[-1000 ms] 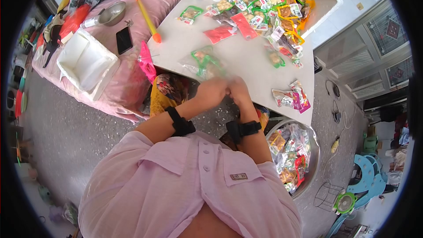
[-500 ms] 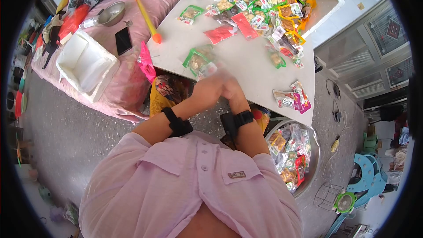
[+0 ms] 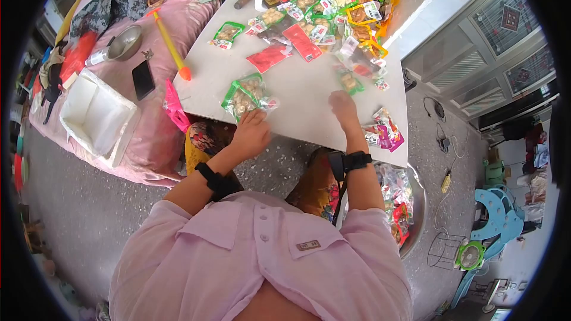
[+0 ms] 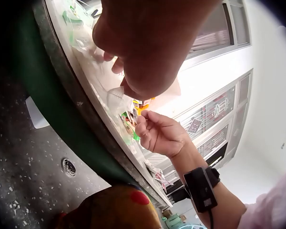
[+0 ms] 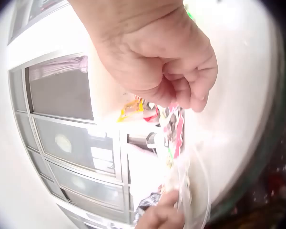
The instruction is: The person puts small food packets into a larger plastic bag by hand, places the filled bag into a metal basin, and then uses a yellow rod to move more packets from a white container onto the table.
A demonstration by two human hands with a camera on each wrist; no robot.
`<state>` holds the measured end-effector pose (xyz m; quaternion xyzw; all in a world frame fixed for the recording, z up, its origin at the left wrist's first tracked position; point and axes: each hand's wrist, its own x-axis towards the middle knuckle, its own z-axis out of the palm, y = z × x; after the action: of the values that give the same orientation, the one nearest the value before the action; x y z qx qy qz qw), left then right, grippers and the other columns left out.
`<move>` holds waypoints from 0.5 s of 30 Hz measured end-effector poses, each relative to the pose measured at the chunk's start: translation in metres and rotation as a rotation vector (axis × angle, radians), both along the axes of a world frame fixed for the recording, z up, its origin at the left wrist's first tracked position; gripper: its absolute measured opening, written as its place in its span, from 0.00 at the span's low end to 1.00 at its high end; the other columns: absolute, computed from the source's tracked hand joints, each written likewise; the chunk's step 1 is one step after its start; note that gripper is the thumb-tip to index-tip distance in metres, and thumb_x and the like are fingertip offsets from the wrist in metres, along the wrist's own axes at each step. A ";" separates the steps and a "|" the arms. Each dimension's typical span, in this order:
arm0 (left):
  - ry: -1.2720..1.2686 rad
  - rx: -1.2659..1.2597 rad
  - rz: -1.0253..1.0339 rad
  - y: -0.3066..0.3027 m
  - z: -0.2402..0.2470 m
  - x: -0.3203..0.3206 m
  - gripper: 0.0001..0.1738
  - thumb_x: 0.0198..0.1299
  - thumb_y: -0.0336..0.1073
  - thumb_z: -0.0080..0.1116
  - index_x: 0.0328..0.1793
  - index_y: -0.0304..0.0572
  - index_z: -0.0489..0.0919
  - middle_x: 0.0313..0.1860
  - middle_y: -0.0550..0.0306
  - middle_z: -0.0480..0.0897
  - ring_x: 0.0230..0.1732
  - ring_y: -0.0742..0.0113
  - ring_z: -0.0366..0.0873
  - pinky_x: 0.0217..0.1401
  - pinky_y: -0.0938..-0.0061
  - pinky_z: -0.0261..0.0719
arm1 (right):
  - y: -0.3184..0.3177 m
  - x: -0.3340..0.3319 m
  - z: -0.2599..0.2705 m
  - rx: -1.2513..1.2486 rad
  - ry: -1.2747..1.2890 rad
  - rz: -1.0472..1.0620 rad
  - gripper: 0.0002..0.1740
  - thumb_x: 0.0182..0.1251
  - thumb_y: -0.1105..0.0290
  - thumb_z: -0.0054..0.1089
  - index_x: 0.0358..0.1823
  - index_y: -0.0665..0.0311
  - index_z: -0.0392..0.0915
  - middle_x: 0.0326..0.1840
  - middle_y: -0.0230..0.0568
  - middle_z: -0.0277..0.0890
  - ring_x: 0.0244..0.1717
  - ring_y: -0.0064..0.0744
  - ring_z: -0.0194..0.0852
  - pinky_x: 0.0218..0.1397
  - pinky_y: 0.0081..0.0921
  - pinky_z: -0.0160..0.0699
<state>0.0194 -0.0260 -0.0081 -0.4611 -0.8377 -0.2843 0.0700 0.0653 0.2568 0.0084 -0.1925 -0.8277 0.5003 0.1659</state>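
Note:
Green-edged clear packets (image 3: pixel 242 96) lie near the table's front edge in the head view. My left hand (image 3: pixel 251 137) is at their lower end, fingers bent over the clear plastic; in the right wrist view its fingers pinch clear plastic (image 5: pixel 185 191). Farther right, my right hand (image 3: pixel 344 110) hangs over the table below another green-edged packet (image 3: pixel 351 83). Its fingers are curled with nothing visible in them, also in the right wrist view (image 5: pixel 169 67). The right hand (image 4: pixel 162 136) is apart from the left one (image 4: pixel 143 57) in the left wrist view.
A white foam box (image 3: pixel 410 15) full of packets stands at the table's back right. Red packets (image 3: pixel 269 57) and pink-edged packets (image 3: pixel 389 131) lie on the table (image 3: pixel 303 104). A metal basin (image 3: pixel 419 202) of packets stands below right; an empty foam box (image 3: pixel 98 116) sits left.
The hands, together before, have parted: the right one moved right, the left one moved left to the packets. The head view has shifted, so the table appears farther left.

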 end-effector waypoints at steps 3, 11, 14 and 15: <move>0.011 0.006 0.012 0.001 -0.008 0.000 0.05 0.44 0.31 0.51 0.27 0.39 0.72 0.52 0.44 0.69 0.58 0.45 0.60 0.62 0.53 0.51 | 0.054 -0.027 -0.010 0.556 0.118 -0.132 0.13 0.50 0.67 0.51 0.37 0.65 0.71 0.34 0.46 0.73 0.38 0.43 0.71 0.41 0.34 0.70; -0.062 -0.059 0.024 -0.002 0.003 0.007 0.14 0.44 0.40 0.57 0.36 0.42 0.74 0.54 0.45 0.67 0.62 0.48 0.56 0.63 0.53 0.49 | 0.076 -0.067 -0.007 0.683 -0.574 -0.253 0.24 0.46 0.55 0.54 0.45 0.59 0.69 0.48 0.44 0.68 0.51 0.44 0.66 0.49 0.49 0.64; -0.067 -0.038 -0.002 -0.005 0.007 0.007 0.20 0.42 0.45 0.59 0.40 0.43 0.74 0.54 0.47 0.66 0.62 0.49 0.55 0.63 0.54 0.49 | 0.068 -0.066 -0.002 0.711 -0.631 -0.143 0.27 0.46 0.52 0.55 0.46 0.59 0.69 0.48 0.45 0.69 0.52 0.43 0.65 0.49 0.50 0.62; -0.074 -0.064 0.002 -0.005 0.011 0.008 0.20 0.42 0.45 0.59 0.40 0.43 0.74 0.54 0.47 0.66 0.62 0.49 0.55 0.63 0.54 0.49 | 0.056 -0.057 0.006 0.771 -0.626 -0.094 0.28 0.45 0.51 0.55 0.46 0.60 0.69 0.47 0.46 0.69 0.51 0.43 0.66 0.50 0.49 0.61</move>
<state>0.0274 -0.0311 0.0027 -0.4514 -0.8488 -0.2743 0.0243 0.0083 0.3126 0.0143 -0.2952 -0.9530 0.0680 -0.0091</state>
